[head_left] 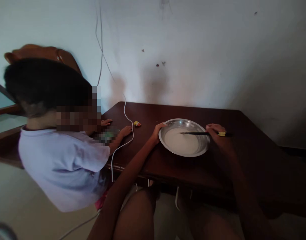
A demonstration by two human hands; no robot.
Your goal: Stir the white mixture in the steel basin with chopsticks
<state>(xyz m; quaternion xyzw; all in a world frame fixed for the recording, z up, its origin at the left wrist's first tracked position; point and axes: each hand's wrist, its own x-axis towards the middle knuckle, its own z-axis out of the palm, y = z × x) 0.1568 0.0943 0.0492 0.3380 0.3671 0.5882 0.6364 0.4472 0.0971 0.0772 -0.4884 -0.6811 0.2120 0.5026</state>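
A wide metal bowl [184, 154] stands on the dark wooden table, partly filled with a milky white liquid [181, 141]. Its left rim is in the grip of my left hand [158, 131], thumb over the edge and the other fingers mostly hidden. My right hand [216, 133], at the bowl's right side, is closed around dark chopsticks [195, 133] with yellow bands near the back end. Their tips reach over the bowl to the liquid; whether they dip in is hard to make out.
Another person [65, 163] in a pale shirt sits at the left, arms on the table [148, 111]. A small colourful toy [137, 124] lies near that person's hand. A white cable [123, 144] runs down the wall, across the table and over its front edge.
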